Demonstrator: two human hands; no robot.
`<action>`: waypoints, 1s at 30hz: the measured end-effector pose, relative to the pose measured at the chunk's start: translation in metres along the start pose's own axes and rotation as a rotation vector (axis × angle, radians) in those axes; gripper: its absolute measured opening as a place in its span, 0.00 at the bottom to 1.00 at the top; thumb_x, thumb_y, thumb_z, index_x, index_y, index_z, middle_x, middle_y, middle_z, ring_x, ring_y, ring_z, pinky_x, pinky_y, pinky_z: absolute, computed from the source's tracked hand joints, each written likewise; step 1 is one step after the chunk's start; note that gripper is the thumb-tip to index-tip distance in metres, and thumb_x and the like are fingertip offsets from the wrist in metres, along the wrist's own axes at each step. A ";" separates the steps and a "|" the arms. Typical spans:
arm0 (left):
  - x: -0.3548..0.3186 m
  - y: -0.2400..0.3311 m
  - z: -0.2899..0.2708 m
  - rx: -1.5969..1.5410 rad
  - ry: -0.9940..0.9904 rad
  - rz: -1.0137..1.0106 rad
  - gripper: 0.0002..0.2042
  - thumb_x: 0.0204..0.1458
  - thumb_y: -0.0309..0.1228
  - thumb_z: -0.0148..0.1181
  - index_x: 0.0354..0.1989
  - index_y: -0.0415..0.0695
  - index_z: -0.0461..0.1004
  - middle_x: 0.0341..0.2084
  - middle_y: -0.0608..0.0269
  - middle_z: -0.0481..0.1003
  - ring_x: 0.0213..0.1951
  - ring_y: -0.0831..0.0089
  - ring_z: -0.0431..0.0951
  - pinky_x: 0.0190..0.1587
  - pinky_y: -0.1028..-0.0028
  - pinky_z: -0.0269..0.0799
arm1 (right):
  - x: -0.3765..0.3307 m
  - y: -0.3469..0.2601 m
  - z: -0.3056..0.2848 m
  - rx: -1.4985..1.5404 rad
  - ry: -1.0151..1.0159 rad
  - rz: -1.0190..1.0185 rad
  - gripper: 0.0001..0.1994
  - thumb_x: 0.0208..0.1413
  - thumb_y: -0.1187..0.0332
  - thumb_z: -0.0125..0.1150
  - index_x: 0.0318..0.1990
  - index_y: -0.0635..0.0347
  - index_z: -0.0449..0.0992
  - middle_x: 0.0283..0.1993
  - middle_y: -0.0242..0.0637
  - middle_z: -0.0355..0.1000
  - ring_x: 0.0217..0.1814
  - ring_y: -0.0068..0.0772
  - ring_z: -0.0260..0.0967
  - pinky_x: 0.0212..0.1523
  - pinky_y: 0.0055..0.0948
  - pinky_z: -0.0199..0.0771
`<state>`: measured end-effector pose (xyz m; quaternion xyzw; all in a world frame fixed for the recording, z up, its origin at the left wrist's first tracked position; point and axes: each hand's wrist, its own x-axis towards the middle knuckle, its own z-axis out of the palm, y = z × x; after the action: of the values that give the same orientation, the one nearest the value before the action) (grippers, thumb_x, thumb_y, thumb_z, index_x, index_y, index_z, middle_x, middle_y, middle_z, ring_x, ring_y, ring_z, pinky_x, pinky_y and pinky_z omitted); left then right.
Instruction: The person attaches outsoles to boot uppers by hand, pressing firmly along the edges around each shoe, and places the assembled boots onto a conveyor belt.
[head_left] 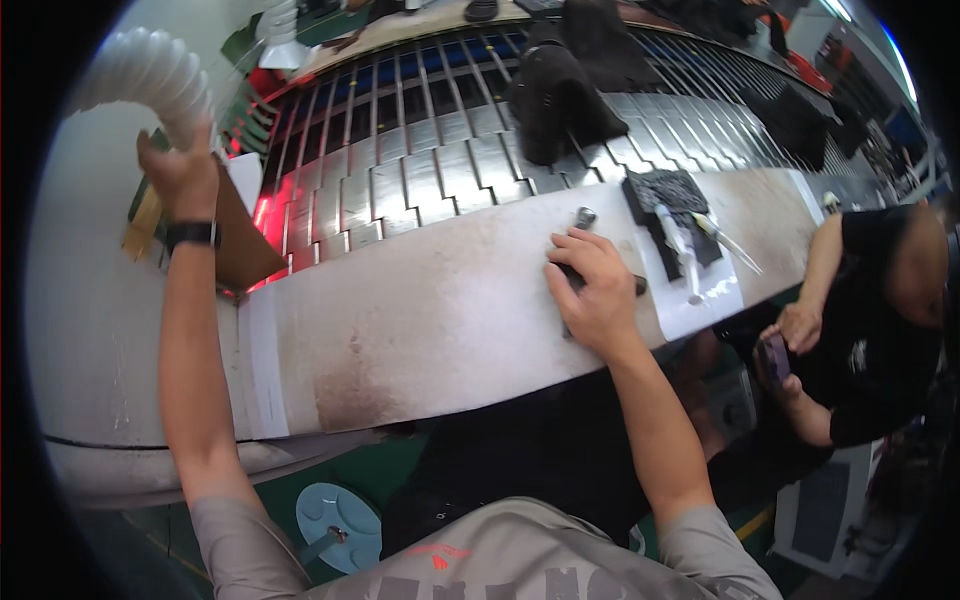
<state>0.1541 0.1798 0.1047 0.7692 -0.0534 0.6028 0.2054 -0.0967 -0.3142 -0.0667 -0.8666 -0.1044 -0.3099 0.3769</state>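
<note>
My left hand [183,180], with a dark band at the wrist, is raised at the far left. Its fingers are round the lower end of a white corrugated hose [150,65], and the thumb sticks out to the left. On the pale bench [450,290], my right hand [598,295] is curled over a dark hand tool [570,275]. A metal end of that tool shows beyond the fingers and a dark piece shows by the little finger; the palm hides its middle, so its exact kind is unclear.
Right of my right hand, a black foam block [665,190] carries a white tube-shaped tool [680,240] and a thin-tipped tool [728,243]. Behind the bench runs a slatted metal conveyor [420,180] with dark fabric pieces [560,100]. A brown board [245,235] stands at left. A person [880,320] holds a phone at right.
</note>
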 end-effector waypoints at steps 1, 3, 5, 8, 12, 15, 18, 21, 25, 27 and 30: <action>-0.037 0.039 -0.016 0.089 -0.026 0.031 0.44 0.56 0.44 0.78 0.70 0.24 0.61 0.67 0.37 0.71 0.65 0.52 0.76 0.70 0.60 0.68 | -0.005 0.009 -0.005 -0.036 0.007 0.008 0.08 0.56 0.69 0.72 0.41 0.61 0.86 0.52 0.43 0.85 0.63 0.51 0.79 0.61 0.45 0.80; -0.108 0.118 -0.053 -0.613 -0.415 -0.264 0.26 0.68 0.33 0.67 0.68 0.32 0.68 0.59 0.53 0.77 0.63 0.66 0.76 0.68 0.68 0.69 | -0.013 0.019 -0.016 -0.059 0.029 0.037 0.08 0.56 0.68 0.72 0.41 0.61 0.86 0.53 0.43 0.85 0.64 0.50 0.78 0.62 0.45 0.80; -0.165 0.154 -0.122 -0.519 -0.735 -0.236 0.09 0.64 0.29 0.68 0.46 0.36 0.80 0.36 0.58 0.82 0.40 0.72 0.81 0.46 0.68 0.76 | -0.014 0.019 -0.014 -0.055 0.043 0.027 0.08 0.56 0.68 0.72 0.41 0.61 0.86 0.53 0.43 0.85 0.64 0.51 0.78 0.62 0.45 0.79; -0.243 0.192 -0.202 -0.273 -1.022 0.044 0.14 0.58 0.29 0.71 0.25 0.40 0.71 0.21 0.51 0.72 0.24 0.52 0.75 0.28 0.61 0.67 | -0.012 0.013 -0.009 -0.025 0.043 0.015 0.08 0.56 0.68 0.72 0.40 0.61 0.86 0.53 0.43 0.85 0.64 0.51 0.78 0.63 0.46 0.79; -0.301 0.206 -0.211 -0.193 -0.811 0.063 0.17 0.57 0.29 0.71 0.21 0.43 0.68 0.19 0.55 0.69 0.23 0.52 0.71 0.27 0.56 0.63 | -0.010 0.012 -0.014 -0.017 0.056 0.021 0.08 0.56 0.67 0.73 0.40 0.61 0.85 0.52 0.43 0.85 0.64 0.51 0.78 0.62 0.46 0.79; -0.307 0.216 -0.206 -0.121 -0.669 -0.021 0.19 0.58 0.28 0.70 0.20 0.43 0.65 0.18 0.56 0.67 0.22 0.52 0.69 0.27 0.55 0.61 | -0.010 0.012 -0.012 -0.028 0.070 0.024 0.08 0.56 0.67 0.72 0.39 0.60 0.86 0.52 0.42 0.85 0.63 0.50 0.79 0.61 0.45 0.79; -0.308 0.208 -0.211 -0.109 -0.676 0.010 0.19 0.59 0.25 0.68 0.20 0.42 0.63 0.18 0.57 0.63 0.21 0.54 0.65 0.26 0.55 0.57 | -0.012 0.012 -0.009 -0.021 0.073 0.023 0.08 0.56 0.67 0.72 0.40 0.60 0.86 0.52 0.42 0.85 0.63 0.49 0.79 0.60 0.43 0.81; -0.311 0.209 -0.213 -0.109 -0.686 0.019 0.20 0.58 0.25 0.69 0.20 0.41 0.62 0.18 0.57 0.62 0.21 0.55 0.65 0.26 0.55 0.57 | -0.015 0.012 -0.009 -0.019 0.072 0.031 0.08 0.57 0.66 0.72 0.40 0.60 0.86 0.52 0.41 0.85 0.63 0.48 0.79 0.60 0.42 0.81; -0.313 0.215 -0.211 -0.134 -0.688 -0.034 0.20 0.59 0.25 0.69 0.20 0.41 0.62 0.18 0.58 0.62 0.21 0.57 0.64 0.26 0.57 0.56 | -0.018 0.015 -0.012 -0.026 0.070 0.034 0.08 0.57 0.66 0.72 0.40 0.60 0.86 0.52 0.39 0.85 0.63 0.47 0.79 0.60 0.42 0.81; -0.313 0.217 -0.212 -0.136 -0.683 -0.051 0.20 0.59 0.24 0.69 0.20 0.41 0.62 0.18 0.58 0.62 0.20 0.57 0.63 0.26 0.57 0.56 | -0.017 0.015 -0.012 -0.030 0.067 0.029 0.08 0.57 0.66 0.72 0.40 0.60 0.86 0.52 0.39 0.85 0.64 0.47 0.79 0.59 0.42 0.81; -0.311 0.217 -0.211 -0.141 -0.674 -0.044 0.19 0.59 0.24 0.68 0.20 0.41 0.63 0.18 0.58 0.62 0.20 0.57 0.63 0.26 0.57 0.56 | -0.014 0.014 -0.015 -0.022 0.057 0.038 0.08 0.57 0.66 0.72 0.39 0.60 0.86 0.52 0.39 0.85 0.64 0.46 0.79 0.59 0.42 0.81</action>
<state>-0.1915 0.0107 -0.0957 0.9100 -0.1431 0.3049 0.2419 -0.1091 -0.3334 -0.0761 -0.8634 -0.0736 -0.3286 0.3758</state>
